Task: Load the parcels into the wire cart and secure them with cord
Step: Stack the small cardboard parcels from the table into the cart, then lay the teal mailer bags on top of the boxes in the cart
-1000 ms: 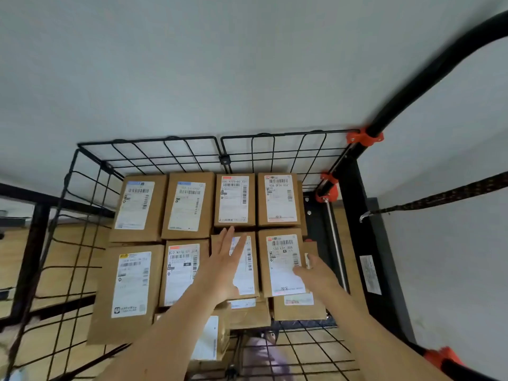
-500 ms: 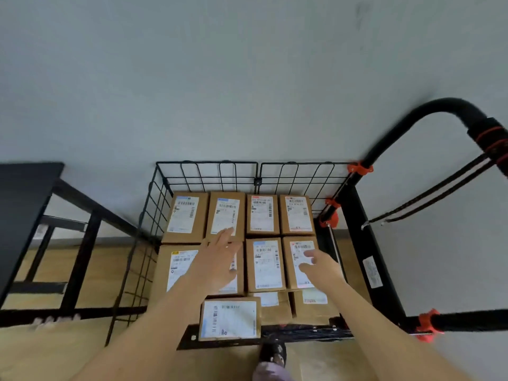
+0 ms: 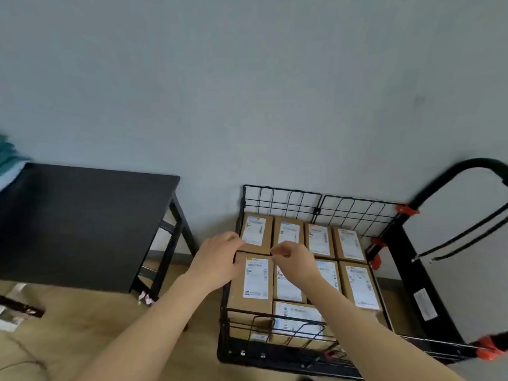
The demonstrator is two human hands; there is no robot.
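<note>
Cardboard parcels (image 3: 255, 281) packed tight, labels up, inside wire cart (image 3: 317, 210), probably to stop shifting. Left hand (image 3: 217, 261) curled against left-row parcel edge, grip unclear. Right hand (image 3: 295, 261) fingertips bunched over middle row, contents unreadable. Cord (image 3: 461, 234) hanging unused off cart handle.

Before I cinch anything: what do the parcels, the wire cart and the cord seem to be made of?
The parcels look like matte brown cardboard with white paper labels. The wire cart appears to be thin metal rod, coated black; its orange clips look plastic. The cord is dark, probably braided fabric or elastic, too thin here to be sure.
</note>
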